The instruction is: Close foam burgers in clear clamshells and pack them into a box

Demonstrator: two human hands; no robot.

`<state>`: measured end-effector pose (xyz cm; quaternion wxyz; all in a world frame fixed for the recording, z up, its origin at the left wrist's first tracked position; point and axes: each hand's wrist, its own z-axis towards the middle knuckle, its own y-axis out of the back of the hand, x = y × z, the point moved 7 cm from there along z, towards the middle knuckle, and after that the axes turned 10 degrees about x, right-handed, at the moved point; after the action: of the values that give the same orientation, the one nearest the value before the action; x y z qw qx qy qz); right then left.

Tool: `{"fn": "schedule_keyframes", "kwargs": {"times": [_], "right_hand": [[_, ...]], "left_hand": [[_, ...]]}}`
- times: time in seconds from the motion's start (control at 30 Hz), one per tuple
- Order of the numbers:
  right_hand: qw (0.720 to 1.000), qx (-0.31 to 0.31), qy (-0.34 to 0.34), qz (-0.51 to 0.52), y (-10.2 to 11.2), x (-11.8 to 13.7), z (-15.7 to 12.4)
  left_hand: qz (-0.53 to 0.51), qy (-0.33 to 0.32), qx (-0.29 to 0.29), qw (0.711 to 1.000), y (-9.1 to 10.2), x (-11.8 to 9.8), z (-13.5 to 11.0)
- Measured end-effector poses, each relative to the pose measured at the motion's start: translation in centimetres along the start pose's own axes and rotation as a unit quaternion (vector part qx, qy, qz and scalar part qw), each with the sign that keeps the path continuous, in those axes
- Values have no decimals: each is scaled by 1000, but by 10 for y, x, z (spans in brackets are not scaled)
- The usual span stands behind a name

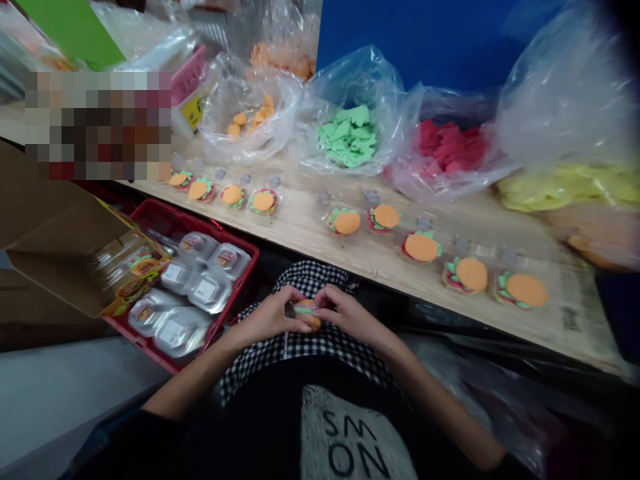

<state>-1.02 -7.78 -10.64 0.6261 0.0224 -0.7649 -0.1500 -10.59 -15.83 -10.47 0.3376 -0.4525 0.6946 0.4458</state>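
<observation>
Small orange-and-green burger-shaped piece [307, 315], lower centre of frame.
Left hand [273, 317] and right hand [353, 315] nearly closed, gripping it from either side; matching burgers [421, 247] lie beyond on pale wooden worktop [300, 227].

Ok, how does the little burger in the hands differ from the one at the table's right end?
The held burger is pinched between the left hand and right hand, partly hidden; the table burger lies flat on clear plastic, its orange top showing. Both show orange and green.
</observation>
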Motion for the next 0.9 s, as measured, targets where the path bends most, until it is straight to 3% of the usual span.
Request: {"fn": "schedule_keyframes", "kwargs": {"times": [0.13, 0.33, 0.5, 0.73, 0.9], "right_hand": [[1000, -12, -8, 16, 2, -8, -5], [999, -30, -33, 18, -1, -15, -6], [998, -49, -38, 8, 0, -17, -9], [1000, -22, -15, 6, -10, -27, -17], [999, -29, -19, 14, -11, -31, -13]], "left_hand": [[-60, -38, -55, 996, 9, 7, -6], [-80, -28, -103, 991, 11, 15, -5], [-71, -20, -100, 992, 11, 17, 0], [-40, -7, -89, 995, -11, 28, 2], [-27, -9, -92, 995, -13, 28, 3]]}}
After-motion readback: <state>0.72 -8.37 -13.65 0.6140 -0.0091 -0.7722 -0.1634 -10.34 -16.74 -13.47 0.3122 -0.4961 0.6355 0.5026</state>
